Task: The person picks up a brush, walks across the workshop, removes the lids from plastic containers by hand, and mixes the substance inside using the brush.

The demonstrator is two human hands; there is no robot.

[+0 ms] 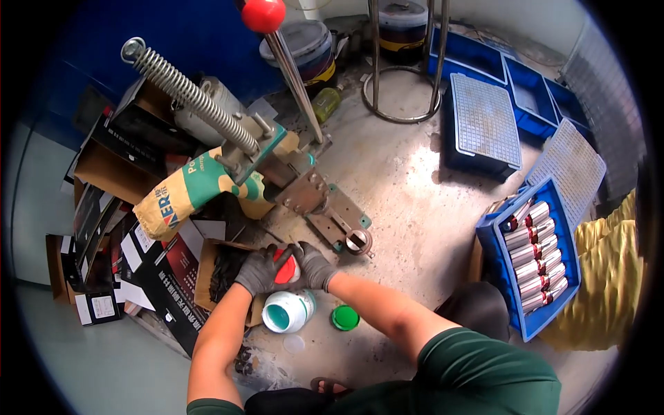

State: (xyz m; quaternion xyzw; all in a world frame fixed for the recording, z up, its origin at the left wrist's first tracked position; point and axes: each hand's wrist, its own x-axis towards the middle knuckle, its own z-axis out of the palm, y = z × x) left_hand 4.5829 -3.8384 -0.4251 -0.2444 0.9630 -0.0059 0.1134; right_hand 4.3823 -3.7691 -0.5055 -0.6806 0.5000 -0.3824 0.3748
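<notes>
Both my hands wear grey gloves and meet in front of the press. Between them is a red round piece (pixel 285 267) with a pale edge, perhaps a lid or small tub. My left hand (pixel 256 271) is closed at its left side, and a dark stick-like piece crosses it near the fingers. My right hand (pixel 316 268) curls round its right side. Just below lies a white plastic jar (pixel 299 311), tilted, its mouth showing a teal inside. A green lid (pixel 345 317) rests on the floor to its right, and a translucent disc (pixel 294 344) below it.
A lever press with a red knob (pixel 263 14), large spring (pixel 194 97) and metal base (pixel 339 214) stands ahead. Cartons (pixel 166 290) and a paper sack (pixel 183 194) crowd the left. At right, a blue crate (pixel 515 277) holds several shiny metal cylinders.
</notes>
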